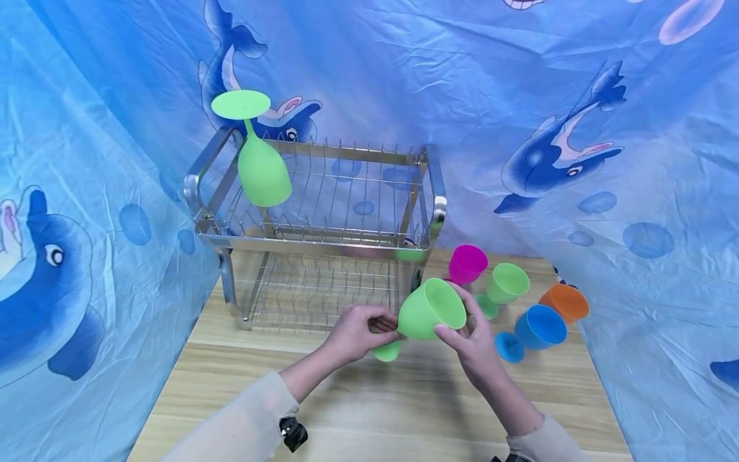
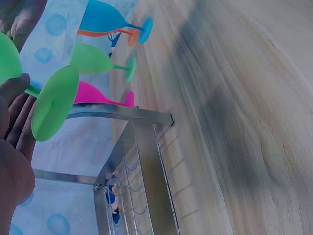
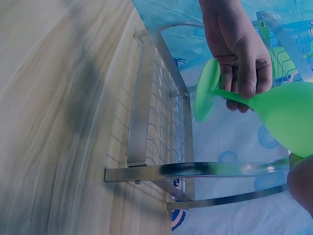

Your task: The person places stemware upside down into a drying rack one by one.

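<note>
I am monitoring a tilted cup (image 1: 423,312): the left hand (image 1: 359,333) is pinching its stem (image 3: 232,97) while the right hand (image 1: 478,346) is gripping its bowl (image 3: 288,113), presumably for balance.

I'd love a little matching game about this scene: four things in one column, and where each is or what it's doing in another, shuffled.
Column one
1. Blue cup
2. Upside-down green cup
3. Left hand
4. Pink cup

Column two
A. Pinches the stem of the tilted green cup
B. Nearest the metal rack among the cups standing on the table
C. Stands nearer the person than the orange cup, partly hiding it in the head view
D. On the rack's upper tier

Pairs: 1-C, 2-D, 3-A, 4-B
</note>
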The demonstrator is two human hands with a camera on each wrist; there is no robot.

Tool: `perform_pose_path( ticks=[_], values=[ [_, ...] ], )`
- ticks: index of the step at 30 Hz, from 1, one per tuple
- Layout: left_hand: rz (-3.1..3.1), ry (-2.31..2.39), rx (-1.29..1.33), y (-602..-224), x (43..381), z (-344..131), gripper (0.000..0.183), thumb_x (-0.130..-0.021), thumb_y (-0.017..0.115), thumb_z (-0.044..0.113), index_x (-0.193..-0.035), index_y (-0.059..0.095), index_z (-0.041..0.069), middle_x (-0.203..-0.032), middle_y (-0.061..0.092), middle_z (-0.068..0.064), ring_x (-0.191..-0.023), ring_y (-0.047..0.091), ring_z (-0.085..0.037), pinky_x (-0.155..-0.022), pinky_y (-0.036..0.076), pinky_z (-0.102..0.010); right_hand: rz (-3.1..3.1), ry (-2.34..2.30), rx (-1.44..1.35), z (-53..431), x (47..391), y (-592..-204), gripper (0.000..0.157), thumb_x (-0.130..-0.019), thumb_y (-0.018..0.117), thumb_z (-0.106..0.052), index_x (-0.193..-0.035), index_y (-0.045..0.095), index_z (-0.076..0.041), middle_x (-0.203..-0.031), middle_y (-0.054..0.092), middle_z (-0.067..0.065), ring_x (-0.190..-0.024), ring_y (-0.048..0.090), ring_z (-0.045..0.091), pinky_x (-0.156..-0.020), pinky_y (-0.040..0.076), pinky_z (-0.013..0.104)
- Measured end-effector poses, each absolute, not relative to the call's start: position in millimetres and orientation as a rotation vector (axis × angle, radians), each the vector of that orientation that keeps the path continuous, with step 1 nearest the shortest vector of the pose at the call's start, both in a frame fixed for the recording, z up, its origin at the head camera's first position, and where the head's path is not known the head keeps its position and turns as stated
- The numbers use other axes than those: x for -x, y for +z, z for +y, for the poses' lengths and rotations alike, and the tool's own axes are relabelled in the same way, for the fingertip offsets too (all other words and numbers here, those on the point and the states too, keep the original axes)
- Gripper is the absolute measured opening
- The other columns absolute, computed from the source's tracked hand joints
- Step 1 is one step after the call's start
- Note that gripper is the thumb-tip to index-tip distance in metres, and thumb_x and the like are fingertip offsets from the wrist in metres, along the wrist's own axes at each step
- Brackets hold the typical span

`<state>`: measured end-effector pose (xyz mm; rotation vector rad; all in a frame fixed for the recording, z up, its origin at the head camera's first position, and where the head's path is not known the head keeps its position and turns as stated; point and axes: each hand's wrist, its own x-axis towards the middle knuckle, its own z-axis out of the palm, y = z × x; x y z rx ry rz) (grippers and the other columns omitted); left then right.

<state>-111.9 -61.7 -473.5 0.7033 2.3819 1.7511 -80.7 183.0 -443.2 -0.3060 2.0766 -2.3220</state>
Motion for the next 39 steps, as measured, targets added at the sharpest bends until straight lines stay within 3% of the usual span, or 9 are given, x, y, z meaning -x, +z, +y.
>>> perform_pose_path(
  ticks=[6,10,15,18,25,32,39],
  values=[
    [2.402,1.678,-0.702,-471,111,-74,0.015,-0.089,0.088,0.009,-0.102,0.081,0.007,-0.096,0.081,-0.004,-0.084,0.076,-0.009,-0.077,0.065,-0.023,2.041,-2.257,0.432,187,83,-447,0.080,-0.095,0.073,0.004,-0.164,0.032,0.000,-0.152,0.050,0.004,-0.132,0.058,0.013,-0.105,0.056,0.026],
    [2.430,1.573,-0.743,-465,114,-88,0.015,-0.091,0.086,0.010,-0.105,0.081,0.006,-0.097,0.081,-0.004,-0.086,0.076,-0.009,-0.078,0.064,-0.022,2.131,-2.119,0.611,197,89,-445,0.088,-0.093,0.077,0.003,-0.166,0.026,0.002,-0.164,0.042,0.012,-0.145,0.048,0.010,-0.115,0.046,0.022],
    [2.489,1.384,-0.872,-453,118,-107,0.015,-0.090,0.086,0.008,-0.104,0.081,0.007,-0.097,0.081,-0.002,-0.086,0.076,-0.008,-0.078,0.062,-0.018,2.362,-1.774,0.782,211,98,-431,0.097,-0.087,0.087,-0.001,-0.165,0.031,-0.002,-0.169,0.036,0.021,-0.155,0.039,0.028,-0.122,0.037,0.023],
    [2.525,1.279,-0.955,-446,121,-118,0.015,-0.089,0.087,0.006,-0.102,0.082,0.008,-0.095,0.081,-0.001,-0.084,0.075,-0.006,-0.076,0.062,-0.016,2.465,-1.531,0.842,215,103,-420,0.102,-0.083,0.094,-0.013,-0.166,0.034,-0.008,-0.169,0.038,0.017,-0.154,0.039,0.037,-0.122,0.039,0.030],
    [2.585,1.108,-1.081,-432,129,-138,0.013,-0.087,0.089,0.006,-0.097,0.082,0.010,-0.089,0.079,0.003,-0.078,0.071,0.000,-0.070,0.060,-0.015,2.584,-1.120,0.882,214,110,-405,0.119,-0.077,0.096,-0.050,-0.170,0.027,-0.025,-0.172,0.035,0.005,-0.154,0.042,0.034,-0.119,0.044,0.055],
    [2.579,1.009,-1.151,-423,135,-145,0.012,-0.087,0.087,0.003,-0.094,0.081,0.011,-0.085,0.078,0.005,-0.075,0.070,0.002,-0.068,0.059,-0.014,2.582,-1.044,0.894,206,114,-407,0.124,-0.075,0.094,-0.058,-0.171,0.025,-0.022,-0.173,0.032,0.005,-0.150,0.045,0.041,-0.112,0.049,0.066],
    [2.552,0.967,-1.130,-415,137,-148,0.012,-0.087,0.087,0.003,-0.096,0.081,0.011,-0.087,0.079,0.004,-0.076,0.072,0.001,-0.069,0.059,-0.013,2.609,-1.029,0.916,198,117,-411,0.123,-0.072,0.092,-0.065,-0.170,0.025,-0.031,-0.171,0.036,0.006,-0.150,0.046,0.038,-0.111,0.051,0.064]
  ],
)
